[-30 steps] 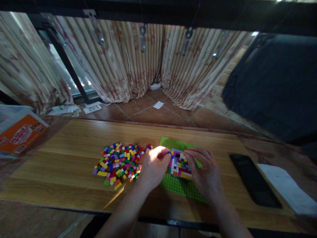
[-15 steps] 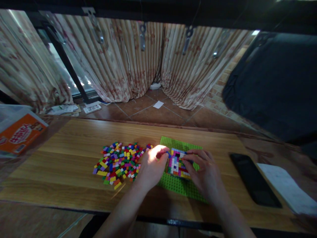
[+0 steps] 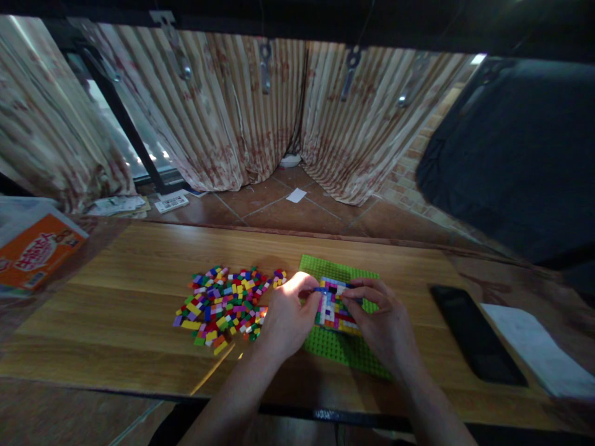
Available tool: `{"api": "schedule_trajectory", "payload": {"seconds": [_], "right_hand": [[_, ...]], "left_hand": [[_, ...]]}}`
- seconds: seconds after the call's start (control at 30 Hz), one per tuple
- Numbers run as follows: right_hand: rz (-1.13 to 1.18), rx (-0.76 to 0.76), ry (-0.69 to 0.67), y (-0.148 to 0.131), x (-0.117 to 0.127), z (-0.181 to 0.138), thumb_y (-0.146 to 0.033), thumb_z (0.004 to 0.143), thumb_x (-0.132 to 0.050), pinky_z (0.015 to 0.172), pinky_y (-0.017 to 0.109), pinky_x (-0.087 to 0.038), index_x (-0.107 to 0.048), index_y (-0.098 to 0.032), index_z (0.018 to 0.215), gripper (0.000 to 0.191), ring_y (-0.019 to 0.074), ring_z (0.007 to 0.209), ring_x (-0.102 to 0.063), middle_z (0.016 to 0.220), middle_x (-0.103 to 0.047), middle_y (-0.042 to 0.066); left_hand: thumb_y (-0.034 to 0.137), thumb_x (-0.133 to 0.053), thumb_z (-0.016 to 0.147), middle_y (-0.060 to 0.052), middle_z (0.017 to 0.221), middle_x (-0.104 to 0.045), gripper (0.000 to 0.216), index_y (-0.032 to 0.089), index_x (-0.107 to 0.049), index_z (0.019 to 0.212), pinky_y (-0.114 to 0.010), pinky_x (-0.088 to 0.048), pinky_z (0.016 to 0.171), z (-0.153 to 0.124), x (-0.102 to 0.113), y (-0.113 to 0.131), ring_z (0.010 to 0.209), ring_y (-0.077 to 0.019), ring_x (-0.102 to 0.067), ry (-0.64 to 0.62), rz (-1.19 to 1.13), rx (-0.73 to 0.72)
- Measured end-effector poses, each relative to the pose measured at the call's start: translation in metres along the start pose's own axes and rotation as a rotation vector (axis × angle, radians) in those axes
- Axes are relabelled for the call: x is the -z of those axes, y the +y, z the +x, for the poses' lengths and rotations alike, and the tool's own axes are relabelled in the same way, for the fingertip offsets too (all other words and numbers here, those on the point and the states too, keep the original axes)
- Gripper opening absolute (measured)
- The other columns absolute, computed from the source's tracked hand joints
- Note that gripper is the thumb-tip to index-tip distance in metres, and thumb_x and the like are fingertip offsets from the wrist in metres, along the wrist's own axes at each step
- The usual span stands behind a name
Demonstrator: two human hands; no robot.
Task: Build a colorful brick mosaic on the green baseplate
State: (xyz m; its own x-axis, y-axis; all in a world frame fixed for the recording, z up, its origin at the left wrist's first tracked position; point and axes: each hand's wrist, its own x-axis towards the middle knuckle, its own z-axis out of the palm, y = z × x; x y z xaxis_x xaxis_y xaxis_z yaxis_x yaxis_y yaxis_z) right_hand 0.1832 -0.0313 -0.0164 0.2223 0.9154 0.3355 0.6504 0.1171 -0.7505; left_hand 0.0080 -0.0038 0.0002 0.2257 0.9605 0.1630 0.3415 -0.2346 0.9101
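A green baseplate (image 3: 341,352) lies on the table under a patchwork of colourful building bricks (image 3: 331,310). At the left edge of that patchwork, my left hand (image 3: 292,313) pinches a small blue brick (image 3: 320,289) between thumb and index finger. My right hand (image 3: 383,313) is closed at the patchwork's right side, fingertips bunched together; what sits between them, if anything, is too small to make out. Left of my hands spreads a loose pile of mixed bricks (image 3: 223,303), partly hidden behind my left hand.
The wooden table (image 3: 139,279) carries a black phone-like slab (image 3: 476,334) on the right, beside white paper (image 3: 539,347). A plastic tub with an orange label (image 3: 41,248) stands at the far left. Curtains (image 3: 260,111) hang beyond the tiled floor.
My left hand has shifted slightly right, bringing the blue brick over the patchwork's upper left. The right hand stays at nearly the same place.
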Motion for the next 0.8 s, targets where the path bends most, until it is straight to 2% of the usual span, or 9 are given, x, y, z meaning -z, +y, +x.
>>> {"api": "schedule_trajectory", "payload": {"seconds": [0.1, 0.3, 0.47, 0.63, 0.8], "right_hand": [[0.005, 0.021, 0.021, 0.0, -0.001, -0.001, -0.032, 0.078, -0.063, 0.084, 0.042, -0.048, -0.071, -0.026, 0.069, 0.014, 0.0214, 0.089, -0.061, 0.096, -0.066, 0.005], [0.03, 0.007, 0.006, 0.003, -0.001, 0.0, -0.033, 0.078, -0.064, 0.082, 0.041, -0.049, -0.072, -0.026, 0.069, 0.013, 0.0213, 0.088, -0.062, 0.096, -0.066, 0.005], [0.128, -0.039, -0.082, 0.005, 0.003, 0.002, -0.038, 0.079, -0.064, 0.083, 0.037, -0.05, -0.073, -0.025, 0.076, 0.016, 0.02, 0.09, -0.063, 0.099, -0.065, 0.005], [0.121, -0.063, -0.102, 0.001, 0.007, 0.004, -0.039, 0.081, -0.062, 0.083, 0.037, -0.05, -0.073, -0.024, 0.076, 0.019, 0.0203, 0.09, -0.063, 0.098, -0.065, 0.006], [0.122, -0.077, -0.081, 0.0, 0.009, 0.006, -0.039, 0.081, -0.06, 0.083, 0.038, -0.05, -0.072, -0.022, 0.078, 0.021, 0.0209, 0.089, -0.064, 0.097, -0.066, 0.007]], "left_hand": [[0.016, -0.056, 0.081, 0.003, 0.076, -0.067, 0.008, 0.021, -0.063, 0.079, -0.024, -0.048, 0.069, -0.002, -0.002, 0.003, 0.075, -0.013, -0.063, 0.016, 0.042, 0.014], [0.013, -0.064, 0.075, 0.001, 0.086, -0.067, 0.008, 0.021, -0.064, 0.077, -0.031, -0.046, 0.081, -0.008, -0.017, 0.005, 0.086, -0.0168, -0.061, 0.128, 0.124, -0.036], [0.009, -0.062, 0.075, -0.001, 0.08, -0.064, 0.012, 0.019, -0.059, 0.071, -0.033, -0.043, 0.079, -0.011, -0.033, 0.01, 0.082, -0.0178, -0.058, 0.154, 0.26, -0.091], [0.012, -0.061, 0.077, -0.003, 0.084, -0.064, 0.01, 0.019, -0.057, 0.073, -0.037, -0.04, 0.081, -0.013, -0.044, 0.01, 0.086, -0.0208, -0.056, 0.189, 0.377, -0.072], [0.014, -0.064, 0.076, -0.002, 0.081, -0.064, 0.013, 0.02, -0.055, 0.07, -0.038, -0.036, 0.08, -0.015, -0.049, 0.01, 0.085, -0.0213, -0.054, 0.195, 0.4, -0.053]]}}
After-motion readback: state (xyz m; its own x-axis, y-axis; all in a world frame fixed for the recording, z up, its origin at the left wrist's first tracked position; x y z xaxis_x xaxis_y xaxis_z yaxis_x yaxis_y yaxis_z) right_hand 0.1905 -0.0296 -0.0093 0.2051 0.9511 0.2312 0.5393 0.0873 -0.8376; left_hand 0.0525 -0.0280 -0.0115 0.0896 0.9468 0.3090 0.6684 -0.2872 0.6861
